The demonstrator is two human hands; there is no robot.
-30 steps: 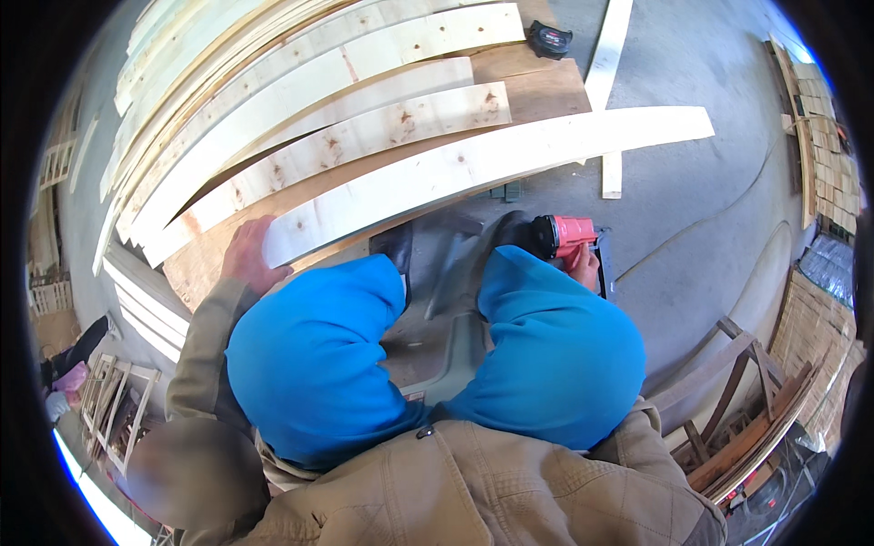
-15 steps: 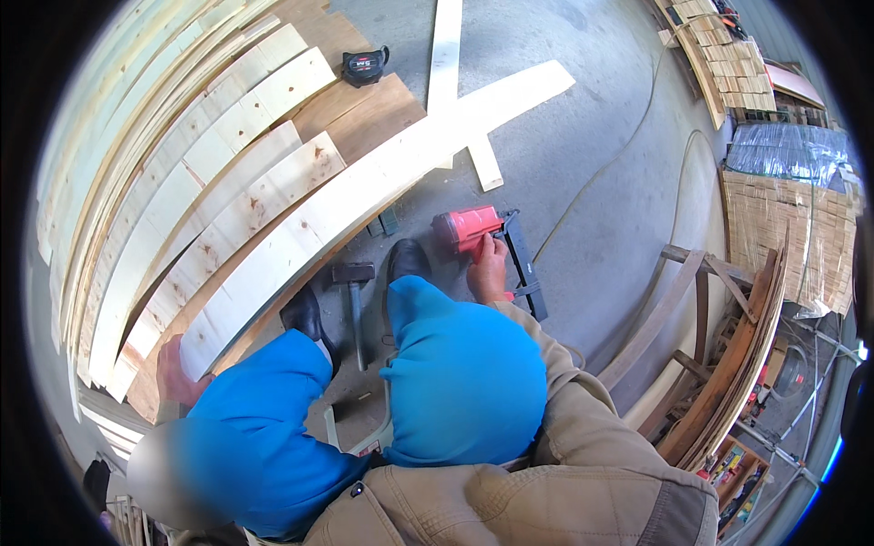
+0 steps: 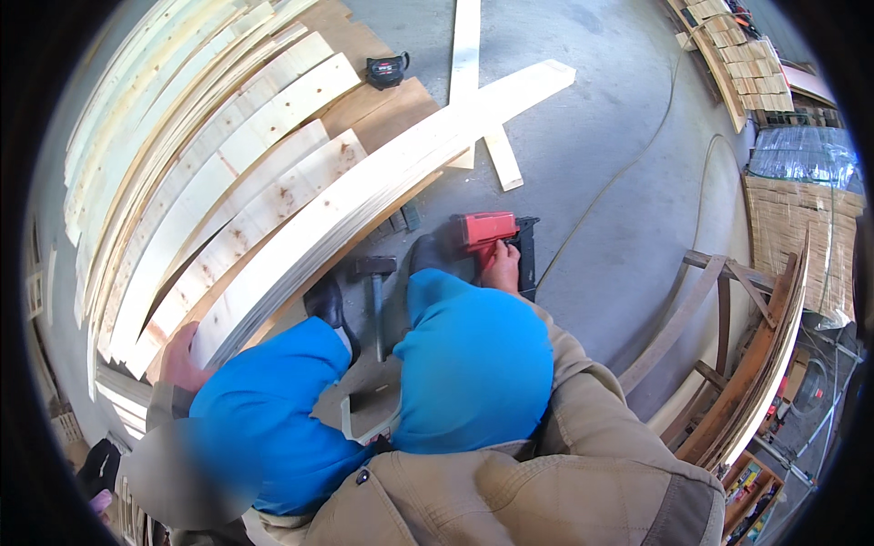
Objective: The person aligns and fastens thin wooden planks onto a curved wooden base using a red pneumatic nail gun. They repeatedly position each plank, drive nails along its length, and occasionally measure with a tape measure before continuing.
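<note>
Head view: the person is crouching over the floor, blue-clad knees filling the lower middle. The landmark here is the long pale board point(image 3: 364, 196), running diagonally from the lower left toward the upper right. The left hand point(image 3: 180, 357) is pressing on the near end of that board, fingers lying flat and spread on the wood. The right hand point(image 3: 500, 267) is wrapping closed around the red nail gun point(image 3: 492, 232), which is sitting on the concrete just right of the board's middle — not touching it. A hammer point(image 3: 375, 273) is lying between the shoes, just below the board. Left of the board, a row of similar boards point(image 3: 228, 173) is lying side by side on brown panels point(image 3: 382, 105); a black tape measure point(image 3: 386, 69) is resting above them. Judging from this, several boards are already laid, while this one is only being steadied — fastening appears not yet done.
</note>
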